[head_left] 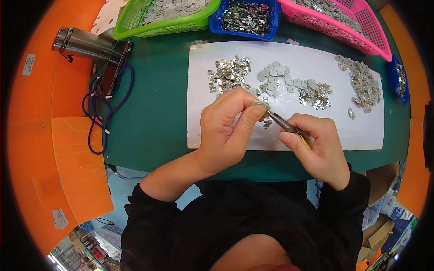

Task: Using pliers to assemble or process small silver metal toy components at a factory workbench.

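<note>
Over the white sheet (pixel 289 135), my left hand (pixel 226 124) pinches a small flat grey piece (pixel 259 104) between thumb and fingertips. My right hand (pixel 316 140) is closed around pliers (pixel 282 121) with a yellow handle; their jaws meet the piece, but the exact contact is too small to make out. Behind my left hand lies a heap of shiny metal parts (pixel 228 74). Flat grey pieces (pixel 275 74) are spread in the middle, and more shiny parts (pixel 316 95) lie right of them. A pile of grey and metal parts (pixel 365 86) sits at the sheet's right end.
Along the back of the green table (pixel 153 113) stand a green basket (pixel 165 25), a blue bin (pixel 244 35) and a pink basket (pixel 334 36), all filled with small parts. A smaller blue tray (pixel 398 79) is at right. At left lie a steel flask (pixel 86 44) and a purple cord (pixel 131 83).
</note>
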`<act>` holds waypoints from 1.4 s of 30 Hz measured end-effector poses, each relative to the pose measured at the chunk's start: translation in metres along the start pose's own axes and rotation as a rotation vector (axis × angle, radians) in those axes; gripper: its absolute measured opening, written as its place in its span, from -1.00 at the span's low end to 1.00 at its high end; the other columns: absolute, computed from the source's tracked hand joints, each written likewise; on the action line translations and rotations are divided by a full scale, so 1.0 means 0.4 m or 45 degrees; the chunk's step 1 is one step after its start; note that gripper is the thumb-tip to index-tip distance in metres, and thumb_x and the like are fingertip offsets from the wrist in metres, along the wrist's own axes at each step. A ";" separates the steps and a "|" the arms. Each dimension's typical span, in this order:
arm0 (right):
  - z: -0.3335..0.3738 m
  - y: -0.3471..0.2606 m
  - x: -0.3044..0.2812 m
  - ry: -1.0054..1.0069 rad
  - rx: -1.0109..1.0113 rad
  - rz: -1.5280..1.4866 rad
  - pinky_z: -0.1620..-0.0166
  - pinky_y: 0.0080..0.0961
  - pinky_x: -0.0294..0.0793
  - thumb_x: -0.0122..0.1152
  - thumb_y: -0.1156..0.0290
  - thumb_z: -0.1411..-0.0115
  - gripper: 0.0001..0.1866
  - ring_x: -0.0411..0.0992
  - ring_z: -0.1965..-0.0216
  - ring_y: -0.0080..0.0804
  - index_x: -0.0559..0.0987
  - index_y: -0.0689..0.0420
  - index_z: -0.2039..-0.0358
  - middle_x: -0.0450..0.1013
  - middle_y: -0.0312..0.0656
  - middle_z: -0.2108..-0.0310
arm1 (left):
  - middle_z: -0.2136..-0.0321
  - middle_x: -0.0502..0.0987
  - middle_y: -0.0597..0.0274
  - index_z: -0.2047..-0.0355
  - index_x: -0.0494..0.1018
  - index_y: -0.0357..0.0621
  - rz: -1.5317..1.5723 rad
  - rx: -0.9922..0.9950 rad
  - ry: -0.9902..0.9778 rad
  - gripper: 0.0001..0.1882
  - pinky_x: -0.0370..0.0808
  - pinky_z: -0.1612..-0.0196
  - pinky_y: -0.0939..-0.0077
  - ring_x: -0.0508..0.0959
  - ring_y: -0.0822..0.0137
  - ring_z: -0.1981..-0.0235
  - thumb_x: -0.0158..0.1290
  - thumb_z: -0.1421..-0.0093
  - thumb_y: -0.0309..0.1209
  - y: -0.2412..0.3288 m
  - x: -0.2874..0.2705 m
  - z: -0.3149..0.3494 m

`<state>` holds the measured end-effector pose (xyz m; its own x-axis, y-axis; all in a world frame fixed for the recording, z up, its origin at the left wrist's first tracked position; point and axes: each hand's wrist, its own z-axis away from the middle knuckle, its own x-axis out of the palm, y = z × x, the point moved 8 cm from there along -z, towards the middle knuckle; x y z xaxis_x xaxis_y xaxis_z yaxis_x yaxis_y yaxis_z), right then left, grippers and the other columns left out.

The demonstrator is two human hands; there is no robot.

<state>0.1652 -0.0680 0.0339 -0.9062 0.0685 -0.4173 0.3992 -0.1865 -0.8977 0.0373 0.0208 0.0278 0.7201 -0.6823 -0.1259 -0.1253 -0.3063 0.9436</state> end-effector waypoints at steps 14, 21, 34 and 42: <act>-0.007 -0.004 -0.004 0.107 -0.051 0.008 0.57 -0.51 0.19 0.32 0.36 -0.12 -0.78 0.23 0.69 -0.44 0.55 0.25 0.51 0.37 -0.15 0.69 | 0.54 0.47 0.22 0.43 0.46 -0.29 -0.023 0.039 0.170 -0.89 0.35 0.43 0.55 0.43 0.39 0.52 0.06 -0.25 -0.53 -0.001 -0.013 -0.005; -0.009 0.005 0.013 0.010 0.014 -0.058 0.54 -0.56 0.12 0.24 0.36 -0.19 -0.77 0.17 0.65 -0.55 0.52 0.26 0.49 0.29 -0.25 0.70 | 0.54 0.48 0.21 0.43 0.46 -0.29 -0.030 0.071 0.189 -0.91 0.35 0.43 0.56 0.44 0.39 0.52 0.06 -0.24 -0.55 0.005 -0.015 -0.003; -0.007 -0.011 0.012 0.064 -0.019 0.175 0.57 -0.40 0.32 0.27 0.34 -0.16 -0.75 0.40 0.67 -0.14 0.51 0.22 0.56 0.40 -0.07 0.69 | 0.55 0.48 0.21 0.44 0.45 -0.28 -0.048 0.019 0.215 -0.88 0.35 0.44 0.55 0.45 0.39 0.53 0.05 -0.25 -0.54 -0.002 -0.014 0.006; -0.008 -0.020 0.011 0.106 -0.077 0.128 0.54 -0.35 0.35 0.27 0.33 -0.17 -0.75 0.43 0.64 -0.08 0.50 0.21 0.54 0.43 -0.08 0.66 | 0.54 0.49 0.23 0.44 0.45 -0.28 0.148 0.018 0.239 -0.86 0.35 0.42 0.56 0.45 0.43 0.51 0.02 -0.28 -0.52 -0.011 -0.011 0.004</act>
<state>0.1585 -0.0629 0.0390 -0.8478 0.1337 -0.5133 0.4971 -0.1374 -0.8568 0.0337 0.0241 0.0235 0.8146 -0.5784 0.0437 -0.2233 -0.2432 0.9439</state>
